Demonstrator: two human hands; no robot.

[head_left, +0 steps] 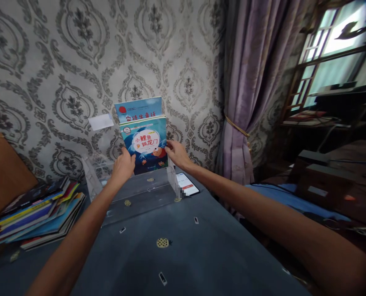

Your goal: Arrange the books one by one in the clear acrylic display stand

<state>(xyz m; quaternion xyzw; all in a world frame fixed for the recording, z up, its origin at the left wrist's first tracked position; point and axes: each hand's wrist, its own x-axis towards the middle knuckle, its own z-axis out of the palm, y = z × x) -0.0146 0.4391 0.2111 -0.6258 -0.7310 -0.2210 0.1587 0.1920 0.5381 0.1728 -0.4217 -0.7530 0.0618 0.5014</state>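
Note:
A blue picture book stands upright in a clear acrylic rack on the dark blue table. My left hand grips its lower left edge, fingers closed on it. My right hand pinches its right edge. A second blue book with red letters stands right behind it, against the patterned wall.
A stack of several colourful books lies at the left on the blue tablecloth. A phone with a lit screen lies right of the rack. Purple curtain and a window stand to the right, dark furniture below.

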